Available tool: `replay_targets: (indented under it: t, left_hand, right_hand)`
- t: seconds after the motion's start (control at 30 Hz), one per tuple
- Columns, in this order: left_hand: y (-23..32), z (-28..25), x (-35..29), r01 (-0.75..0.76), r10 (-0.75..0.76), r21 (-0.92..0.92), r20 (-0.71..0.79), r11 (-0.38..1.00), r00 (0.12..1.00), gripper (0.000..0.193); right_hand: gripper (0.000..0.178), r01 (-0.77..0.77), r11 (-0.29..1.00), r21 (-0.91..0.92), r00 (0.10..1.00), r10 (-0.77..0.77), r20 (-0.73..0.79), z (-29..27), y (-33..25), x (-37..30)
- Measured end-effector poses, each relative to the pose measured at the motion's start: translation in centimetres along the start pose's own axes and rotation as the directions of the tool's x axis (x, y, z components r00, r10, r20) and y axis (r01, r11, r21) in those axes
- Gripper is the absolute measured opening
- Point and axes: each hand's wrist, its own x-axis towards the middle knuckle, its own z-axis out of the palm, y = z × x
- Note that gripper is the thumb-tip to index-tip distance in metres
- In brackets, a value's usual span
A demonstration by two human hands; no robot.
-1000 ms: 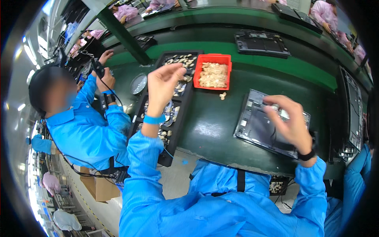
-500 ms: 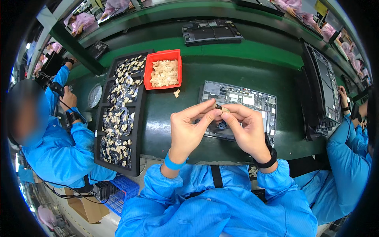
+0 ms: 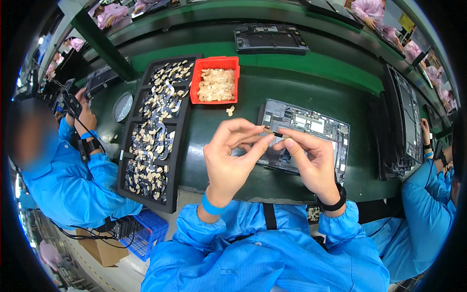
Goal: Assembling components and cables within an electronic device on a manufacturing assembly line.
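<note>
Above an opened laptop base (image 3: 335,127) with its circuit board exposed, my two hands meet at a small dark strip with a tan tab (image 3: 270,131). My left hand (image 3: 227,158) pinches the tan end between thumb and forefinger. From the other side, the thumb and forefinger of my right hand (image 3: 314,158) close on the dark end. To the left, a black compartmented tray (image 3: 176,192) holds many dark pieces with cream tabs. Behind it on the right, a red bin (image 3: 194,99) is heaped with cream paper-like scraps (image 3: 216,83). One loose scrap (image 3: 230,111) lies in front of the bin.
A stack of laptop bases (image 3: 406,114) stands at the right, another base (image 3: 271,39) at the back. A round dish (image 3: 122,107) is left of the tray. Co-workers in blue sit either side, the left one (image 3: 63,185) close to the tray. A blue crate (image 3: 154,233) is on the floor.
My hands have drawn slightly apart, and more of the strip shows between my fingertips. The whole view has shifted a little. The left co-worker's hands have moved toward a dark device.
</note>
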Motion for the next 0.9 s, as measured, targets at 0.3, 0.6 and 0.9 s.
replay_targets:
  t: [0.3, 0.6, 0.9]
  left_hand:
    - [-0.8, -1.4, 0.0, -0.066, 0.052, 0.095, 0.144, 0.993, 0.988, 0.019]
    - [0.6, -2.7, 2.6, -0.541, 0.461, 0.237, 0.321, 0.807, 0.827, 0.008]
    - [-1.1, -3.1, 7.2, -0.450, 0.521, 0.525, 0.015, 0.722, 0.853, 0.022]
  right_hand:
    - [0.021, 0.003, 0.995, 0.095, 0.996, -0.011, 0.092, 0.4, 0.5, 0.2]
    - [0.023, -0.108, 0.971, 0.214, 0.982, 0.071, 0.174, 0.6, -0.2, 0.8]
    - [0.027, -0.181, 0.973, 0.142, 0.983, 0.182, 0.005, -0.5, 1.4, 3.2]
